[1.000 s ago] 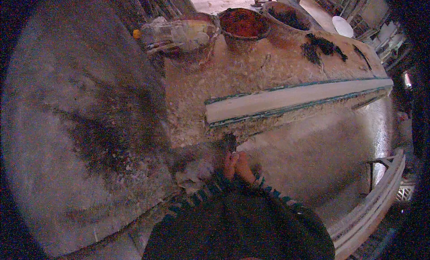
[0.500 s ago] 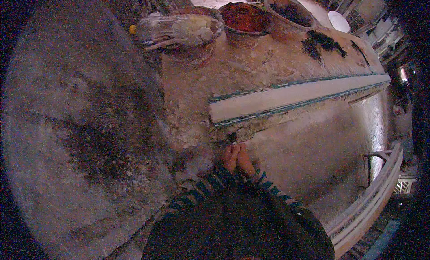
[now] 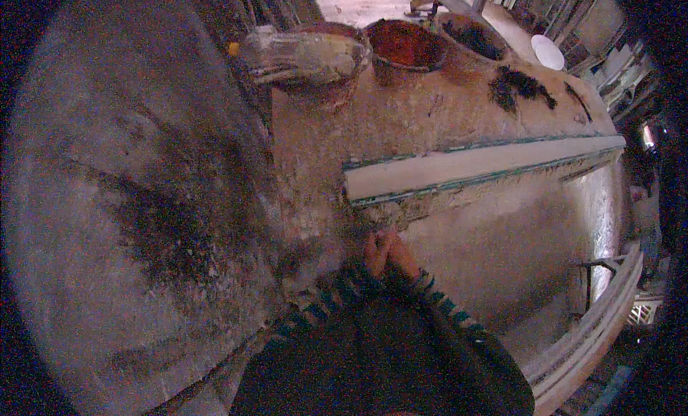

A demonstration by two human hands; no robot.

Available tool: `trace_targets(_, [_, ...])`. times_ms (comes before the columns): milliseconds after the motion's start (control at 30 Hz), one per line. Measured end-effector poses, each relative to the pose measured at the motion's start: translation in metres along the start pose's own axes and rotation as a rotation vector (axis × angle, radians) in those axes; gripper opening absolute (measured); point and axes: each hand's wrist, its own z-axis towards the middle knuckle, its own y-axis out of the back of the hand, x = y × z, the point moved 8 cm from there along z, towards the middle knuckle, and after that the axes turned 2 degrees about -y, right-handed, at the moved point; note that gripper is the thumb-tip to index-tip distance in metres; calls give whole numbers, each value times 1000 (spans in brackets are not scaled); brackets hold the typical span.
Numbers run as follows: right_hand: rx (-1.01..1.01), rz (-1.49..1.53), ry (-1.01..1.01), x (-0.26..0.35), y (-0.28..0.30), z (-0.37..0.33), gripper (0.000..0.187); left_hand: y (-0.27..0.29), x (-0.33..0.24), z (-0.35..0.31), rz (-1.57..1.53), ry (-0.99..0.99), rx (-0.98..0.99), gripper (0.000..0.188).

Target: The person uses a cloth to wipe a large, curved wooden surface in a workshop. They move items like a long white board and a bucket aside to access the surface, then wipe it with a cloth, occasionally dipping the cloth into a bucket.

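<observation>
Low in the middle of the view, my left hand (image 3: 375,255) and my right hand (image 3: 401,257) come out close together from under a dark garment with a teal fringed edge. Their fingers are drawn in and meet at the tips. Whatever lies between them is too small and grainy to make out. Just beyond the fingertips is the near left end of a long pale board (image 3: 459,166) with teal strips along both sides. The board rests along the edge of a rough brown ledge (image 3: 308,158).
Three round tubs line the ledge's far side: one with a pale bundle (image 3: 308,58) on top, a tub of reddish stuff (image 3: 407,47), and a dark-filled tub (image 3: 469,36). A black clump (image 3: 517,88) lies nearby. A curved wooden rail (image 3: 595,330) runs at lower right.
The whole scene has shifted slightly down and right as my view moves. My hands stay together at the board's near end.
</observation>
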Motion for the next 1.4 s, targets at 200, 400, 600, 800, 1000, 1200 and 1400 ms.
trace_targets(200, [4, 56, -12, -10, -2, -33, 42, 5, 23, -14, 37, 34, 76, 49])
trace_targets(400, [32, 89, -246, -15, 47, -77, 45, 4, 39, -17, 48, -11, 33, 56])
trace_targets(600, [-230, -146, -245, 18, 80, -49, 48, 26, 23, 3, 126, -197, -141, 63])
trace_targets(800, [-241, -300, -130, 12, 65, -51, 46, 66, -75, 5, 213, -377, -297, 71])
trace_targets(1000, [-221, -253, 242, 33, -11, -53, 41, 88, -101, 5, 747, -603, -518, 75])
trace_targets(1200, [-42, -257, 9, 29, 12, -40, 41, 71, -109, -4, 859, -543, -418, 71])
trace_targets(1400, [92, 127, -111, 27, 11, -32, 46, 116, -114, 23, 257, -474, -262, 46])
